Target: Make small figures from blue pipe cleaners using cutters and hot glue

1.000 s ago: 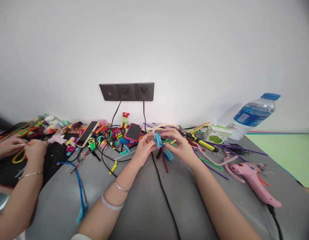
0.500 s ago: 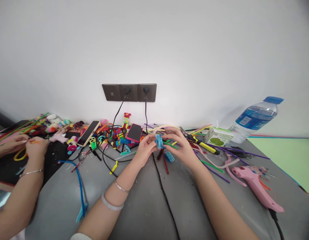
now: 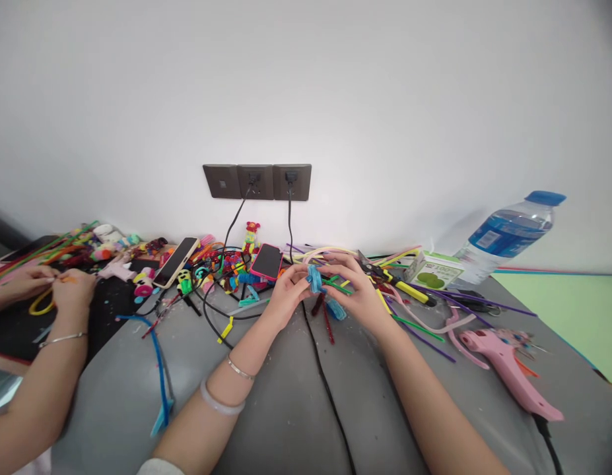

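Note:
My left hand [image 3: 284, 298] and my right hand [image 3: 354, 290] meet over the middle of the grey table [image 3: 286, 402]. Both pinch a small light-blue pipe-cleaner piece [image 3: 314, 278] between their fingertips, held just above the table. A second blue fuzzy piece [image 3: 335, 309] and a dark red pipe cleaner [image 3: 326, 323] lie under my right hand. Green and yellow pipe cleaners [image 3: 341, 285] run beside my right fingers.
Another person's hands [image 3: 63, 290] work an orange pipe cleaner at the far left. A pink glue gun [image 3: 508, 369] lies right, cutters with yellow handles [image 3: 395, 280] behind my right hand, a water bottle [image 3: 504, 231] far right. Two phones [image 3: 266, 261], cables and craft bits crowd the back.
Almost nothing differs; my hands stay together on the light-blue piece with only small finger shifts. The other person's hands moved slightly at the left.

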`<state>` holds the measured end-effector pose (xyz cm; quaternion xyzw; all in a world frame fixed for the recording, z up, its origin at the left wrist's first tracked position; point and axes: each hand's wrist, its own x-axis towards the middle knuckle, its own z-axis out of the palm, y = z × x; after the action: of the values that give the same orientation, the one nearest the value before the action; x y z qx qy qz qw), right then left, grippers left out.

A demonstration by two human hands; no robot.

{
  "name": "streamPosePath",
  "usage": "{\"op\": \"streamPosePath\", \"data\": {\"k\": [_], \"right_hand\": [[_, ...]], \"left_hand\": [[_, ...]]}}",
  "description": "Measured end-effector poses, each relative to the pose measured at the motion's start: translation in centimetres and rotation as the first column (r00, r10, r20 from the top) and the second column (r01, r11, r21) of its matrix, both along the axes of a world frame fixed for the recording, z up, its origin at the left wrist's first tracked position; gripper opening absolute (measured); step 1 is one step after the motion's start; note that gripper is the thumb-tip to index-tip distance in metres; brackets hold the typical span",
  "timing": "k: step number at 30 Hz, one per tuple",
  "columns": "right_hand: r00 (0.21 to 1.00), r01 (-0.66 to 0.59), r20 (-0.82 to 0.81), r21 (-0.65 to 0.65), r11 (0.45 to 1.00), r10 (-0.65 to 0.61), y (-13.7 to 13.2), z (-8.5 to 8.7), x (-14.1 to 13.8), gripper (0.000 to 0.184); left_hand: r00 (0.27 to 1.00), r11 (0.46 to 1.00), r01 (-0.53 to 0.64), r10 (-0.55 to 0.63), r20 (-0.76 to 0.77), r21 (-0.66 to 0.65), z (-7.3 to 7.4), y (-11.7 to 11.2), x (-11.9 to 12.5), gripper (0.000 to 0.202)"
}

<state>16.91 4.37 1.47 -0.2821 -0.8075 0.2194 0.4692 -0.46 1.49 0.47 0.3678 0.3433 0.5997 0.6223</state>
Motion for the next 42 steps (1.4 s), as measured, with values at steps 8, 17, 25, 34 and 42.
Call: {"op": "streamPosePath", "data": {"k": [8,17,25,34,42], "right_hand": [[0.999,-0.004,-0.037,0.015,1.000,0.004,-0.06,0.60,0.20,0.026],[1.000,-0.002,0.008,-0.003,1.000,0.002,-0.03,0.40,0.32,0.026],[1.000,0.028,0.010,0.020,0.999,-0.028,-0.24,0.31,-0.04,0.025],[0.999,0.024,-0.036,0.025,0.999,-0.023,-0.30,0.66,0.23,0.026],[0.998,0.046,-0.032,0.011,0.999,-0.045,-0.29,0.68,0.21,0.022]], "left_hand": [[1.000,1.000,-0.019,0.019,-0.008,0.010,-0.22,0.09,0.00,0.035],[1.000,1.000,0.000,0.000,-0.011,0.012,0.00,0.03,-0.02,0.033],[1.000,1.000,0.000,0.001,-0.013,0.028,0.04,-0.18,-0.10,0.035],[1.000,0.999,-0.014,0.015,-0.010,0.032,0.10,-0.10,0.03,0.035],[0.999,0.999,-0.034,0.034,-0.003,0.038,-0.14,0.01,0.03,0.036]]}}
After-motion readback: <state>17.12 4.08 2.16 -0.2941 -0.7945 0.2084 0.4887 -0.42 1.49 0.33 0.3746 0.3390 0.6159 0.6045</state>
